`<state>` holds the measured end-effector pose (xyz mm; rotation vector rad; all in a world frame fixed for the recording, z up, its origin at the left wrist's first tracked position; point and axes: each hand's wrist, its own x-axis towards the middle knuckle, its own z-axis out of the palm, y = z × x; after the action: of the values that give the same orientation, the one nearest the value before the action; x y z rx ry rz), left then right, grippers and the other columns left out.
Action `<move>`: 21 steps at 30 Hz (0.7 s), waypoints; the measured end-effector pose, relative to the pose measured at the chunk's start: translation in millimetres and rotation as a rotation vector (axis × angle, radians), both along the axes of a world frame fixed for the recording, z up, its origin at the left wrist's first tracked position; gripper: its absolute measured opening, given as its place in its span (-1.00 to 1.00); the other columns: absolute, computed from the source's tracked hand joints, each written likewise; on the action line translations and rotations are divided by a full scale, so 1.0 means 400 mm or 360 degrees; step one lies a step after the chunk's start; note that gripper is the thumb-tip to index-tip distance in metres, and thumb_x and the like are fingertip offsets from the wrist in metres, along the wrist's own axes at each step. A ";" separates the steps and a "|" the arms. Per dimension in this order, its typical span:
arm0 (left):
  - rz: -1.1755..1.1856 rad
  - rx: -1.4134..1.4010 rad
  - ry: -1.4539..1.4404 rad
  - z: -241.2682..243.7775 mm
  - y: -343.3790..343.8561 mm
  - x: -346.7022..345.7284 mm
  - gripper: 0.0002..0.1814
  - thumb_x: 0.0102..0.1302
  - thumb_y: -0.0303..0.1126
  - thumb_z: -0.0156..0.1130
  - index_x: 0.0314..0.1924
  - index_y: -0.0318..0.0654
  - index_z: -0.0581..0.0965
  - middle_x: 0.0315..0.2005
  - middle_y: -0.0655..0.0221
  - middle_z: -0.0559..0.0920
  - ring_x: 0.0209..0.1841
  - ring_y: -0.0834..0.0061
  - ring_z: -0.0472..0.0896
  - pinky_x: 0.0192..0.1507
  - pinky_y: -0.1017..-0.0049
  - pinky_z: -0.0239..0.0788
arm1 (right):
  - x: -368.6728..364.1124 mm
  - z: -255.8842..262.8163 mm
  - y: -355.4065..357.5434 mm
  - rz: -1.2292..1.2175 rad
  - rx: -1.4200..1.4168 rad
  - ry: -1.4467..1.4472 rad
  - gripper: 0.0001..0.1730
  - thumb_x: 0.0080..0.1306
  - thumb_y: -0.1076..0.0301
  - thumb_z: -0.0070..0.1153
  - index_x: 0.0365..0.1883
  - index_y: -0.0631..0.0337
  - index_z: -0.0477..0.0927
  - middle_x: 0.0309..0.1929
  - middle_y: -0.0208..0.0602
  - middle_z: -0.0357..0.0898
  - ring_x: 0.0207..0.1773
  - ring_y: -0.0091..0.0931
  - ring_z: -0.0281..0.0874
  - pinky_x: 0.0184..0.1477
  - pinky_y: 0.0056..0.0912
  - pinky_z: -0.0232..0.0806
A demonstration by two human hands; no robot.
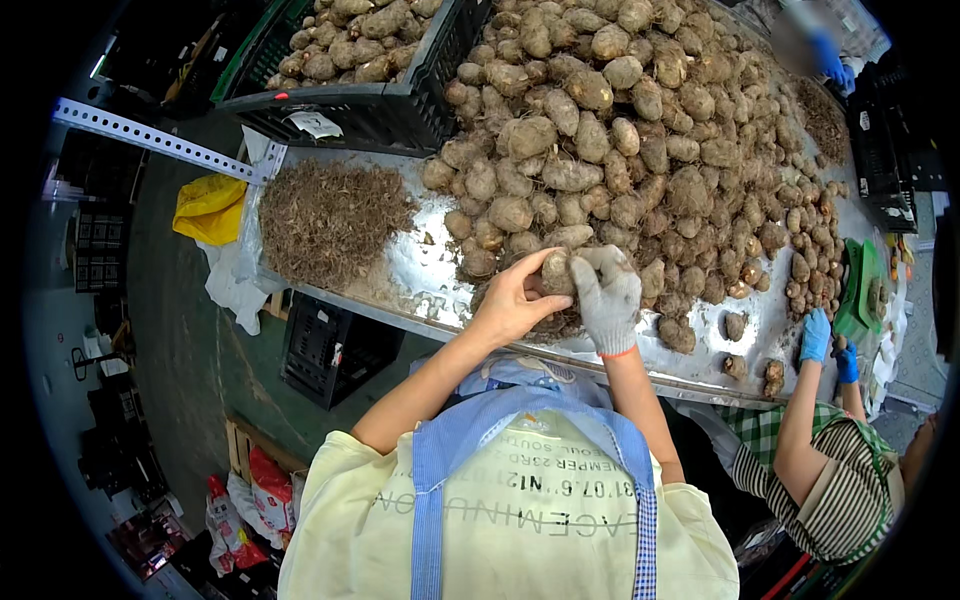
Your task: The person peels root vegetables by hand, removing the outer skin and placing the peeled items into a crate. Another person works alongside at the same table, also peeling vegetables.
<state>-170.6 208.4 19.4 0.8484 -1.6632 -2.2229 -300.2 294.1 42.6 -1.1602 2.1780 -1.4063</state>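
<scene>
Between my two hands is a round brown taro corm (556, 272), held just over the near edge of a large heap of taro (592, 142). The thumb and fingers of my bare left hand (511, 304) wrap its left side. My right hand (611, 300), in a grey knit glove with an orange cuff, grips the corm from the right, fingers curled. Part of the corm is hidden by the fingers. Below it, loose root fibres lie at the front of the metal table (429, 259). Several single corms (735, 325) rest to the right of my gloved hand.
Left of the heap lies a mat of dry root fibres (330, 217). Behind it stands a black crate (352, 112) of taro. A co-worker's blue-gloved hand (816, 336) is at the right, beside a green mesh bag (857, 289). Another person stands across the table.
</scene>
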 end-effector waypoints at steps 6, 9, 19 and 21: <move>0.0097 0.0216 0.0236 0.044 -0.017 -0.006 -0.30 0.14 -0.62 0.32 0.27 -0.19 0.26 -0.02 0.27 0.52 -0.06 0.54 0.56 -0.21 0.53 0.54 | -0.061 -0.043 0.015 -0.0114 0.0142 -0.0358 -0.69 0.31 0.23 0.10 -0.16 0.32 0.57 -0.35 -0.17 0.60 -0.31 -0.47 0.53 -0.20 -0.38 0.37; 0.0099 0.0127 0.0199 0.027 -0.021 0.001 -0.32 0.15 -0.60 0.32 0.25 -0.18 0.27 0.07 0.27 0.45 -0.01 0.52 0.54 -0.13 0.53 0.54 | -0.033 0.003 0.008 0.0095 0.0030 -0.0373 -0.68 0.26 0.24 0.16 -0.15 0.32 0.57 -0.27 -0.15 0.59 -0.26 -0.45 0.53 -0.12 -0.39 0.37; 0.0086 0.0423 0.0444 0.026 -0.035 0.010 -0.35 0.14 -0.57 0.35 0.24 -0.24 0.32 -0.02 0.34 0.50 -0.05 0.50 0.56 -0.16 0.45 0.57 | -0.040 -0.046 0.000 -0.0052 0.0039 -0.0342 -0.80 0.29 0.34 0.07 -0.24 0.29 0.59 -0.32 -0.16 0.58 -0.28 -0.32 0.55 -0.17 -0.32 0.38; 0.0101 0.0390 0.0404 0.043 -0.038 0.009 -0.34 0.14 -0.57 0.34 0.25 -0.25 0.31 -0.01 0.32 0.50 -0.05 0.50 0.56 -0.19 0.45 0.58 | -0.050 -0.050 0.006 0.0050 -0.0020 -0.0305 -0.79 0.32 0.32 0.03 -0.24 0.29 0.55 -0.35 -0.16 0.56 -0.30 -0.34 0.52 -0.19 -0.32 0.36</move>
<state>-166.8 193.0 36.6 0.6280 -1.2532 -2.4062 -320.3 296.6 22.5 -1.0137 2.0140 -1.4556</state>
